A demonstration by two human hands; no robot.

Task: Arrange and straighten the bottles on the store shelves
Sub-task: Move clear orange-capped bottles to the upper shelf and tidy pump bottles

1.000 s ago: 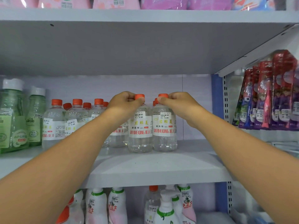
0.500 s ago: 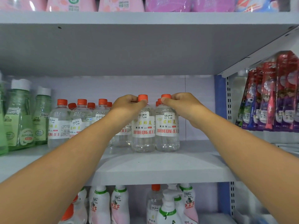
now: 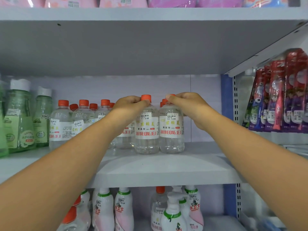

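Two clear bottles with orange caps and white labels stand side by side at the front of the grey middle shelf (image 3: 160, 170). My left hand (image 3: 130, 105) grips the neck of the left bottle (image 3: 146, 130), just under its cap. My right hand (image 3: 185, 101) pinches the cap of the right bottle (image 3: 171, 130). Both bottles stand upright with labels facing me. More clear orange-capped bottles (image 3: 83, 120) fill the shelf to the left and behind, partly hidden by my left forearm.
Tall green bottles with white caps (image 3: 20, 117) stand at the far left. Red and purple toothbrush packs (image 3: 280, 97) hang in the bay to the right, past a blue upright (image 3: 226, 97). Pink and white pump bottles (image 3: 123, 209) sit on the shelf below.
The view has shifted slightly left, so everything sits a little further right. Both hands keep their hold on the same two bottle tops; the bottles stay in place.
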